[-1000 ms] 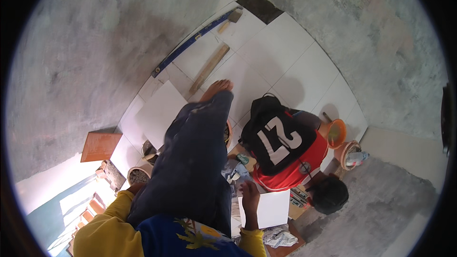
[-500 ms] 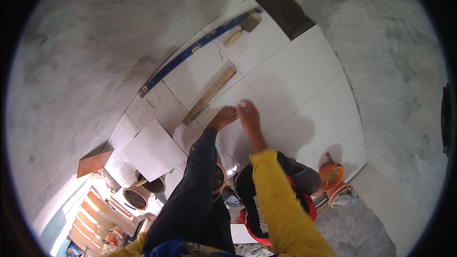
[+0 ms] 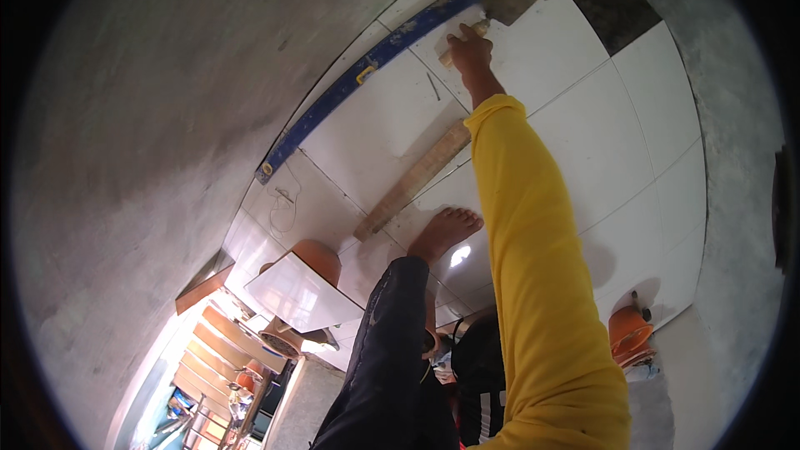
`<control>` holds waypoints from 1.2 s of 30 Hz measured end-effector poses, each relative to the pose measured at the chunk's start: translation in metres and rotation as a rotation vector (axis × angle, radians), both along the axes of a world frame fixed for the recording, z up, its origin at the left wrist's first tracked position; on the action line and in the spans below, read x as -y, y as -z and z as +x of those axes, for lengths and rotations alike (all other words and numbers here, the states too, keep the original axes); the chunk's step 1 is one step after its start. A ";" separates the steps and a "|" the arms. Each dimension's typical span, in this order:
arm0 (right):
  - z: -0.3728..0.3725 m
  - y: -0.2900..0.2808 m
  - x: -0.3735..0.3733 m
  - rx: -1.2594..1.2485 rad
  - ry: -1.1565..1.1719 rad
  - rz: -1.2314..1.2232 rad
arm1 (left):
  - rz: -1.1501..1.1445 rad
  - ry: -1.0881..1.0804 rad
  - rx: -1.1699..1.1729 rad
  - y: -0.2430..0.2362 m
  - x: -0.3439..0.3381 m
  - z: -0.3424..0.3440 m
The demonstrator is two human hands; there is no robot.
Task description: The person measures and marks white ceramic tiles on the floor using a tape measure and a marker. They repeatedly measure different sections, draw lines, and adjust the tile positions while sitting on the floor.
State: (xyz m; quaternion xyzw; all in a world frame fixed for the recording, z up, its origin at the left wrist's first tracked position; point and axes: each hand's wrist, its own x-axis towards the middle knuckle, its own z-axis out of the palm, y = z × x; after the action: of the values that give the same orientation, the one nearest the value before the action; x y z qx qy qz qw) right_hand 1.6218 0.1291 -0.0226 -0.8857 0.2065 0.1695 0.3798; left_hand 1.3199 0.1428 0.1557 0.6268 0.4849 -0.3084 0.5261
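On white tiles (image 3: 600,146) | trowel (image 3: 510,2): broad grey-brown blade, pale wooden handle

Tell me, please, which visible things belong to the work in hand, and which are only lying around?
Seems to belong:
trowel, with the right hand at it

Seem to be just lying about, untouched:
blue level
wooden strip
thin wire

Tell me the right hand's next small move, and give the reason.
Probably firm up the right hand around the handle of the trowel and lift straight up. The hand is over that handle, and the blade seems to lie on the white tile, close beside the long blue level, which a sideways drag might bump.
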 end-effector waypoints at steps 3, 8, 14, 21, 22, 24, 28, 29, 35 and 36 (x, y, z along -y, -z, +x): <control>-0.015 0.009 0.039 0.288 0.178 0.122 | -0.015 0.075 -0.002 0.000 0.003 0.009; -0.113 -0.091 0.042 0.517 0.277 0.334 | -0.027 0.132 0.000 -0.035 -0.024 -0.039; -0.312 -0.325 0.101 0.130 0.512 0.272 | -0.036 0.302 -0.259 -0.228 -0.161 -0.172; -0.590 -0.488 0.117 -0.152 0.719 0.334 | 0.141 0.693 -0.358 -0.303 -0.287 -0.160; -0.629 -0.508 0.121 -0.187 0.715 0.330 | 0.170 0.772 -0.332 -0.300 -0.284 -0.141; -0.712 -0.544 0.116 -0.168 0.595 0.195 | 0.227 0.901 -0.232 -0.303 -0.266 -0.115; -0.868 -0.595 0.099 -0.235 0.589 0.241 | 0.300 1.093 0.056 -0.319 -0.210 -0.104; -0.907 -0.603 0.083 -0.215 0.653 0.246 | 0.300 1.263 0.101 -0.321 -0.194 -0.100; -1.055 -0.665 -0.032 -0.467 1.106 0.427 | 0.250 1.968 0.089 -0.355 -0.061 -0.116; -1.074 -0.669 -0.050 -0.456 1.174 0.416 | 0.258 2.068 0.094 -0.352 -0.051 -0.133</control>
State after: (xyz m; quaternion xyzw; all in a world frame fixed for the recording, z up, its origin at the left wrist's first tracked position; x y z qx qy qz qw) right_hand 0.5480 0.1792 0.6464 -0.4763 0.6930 0.1540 0.5188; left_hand 1.1864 0.1939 0.5078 0.7992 -0.2802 -0.5296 -0.0473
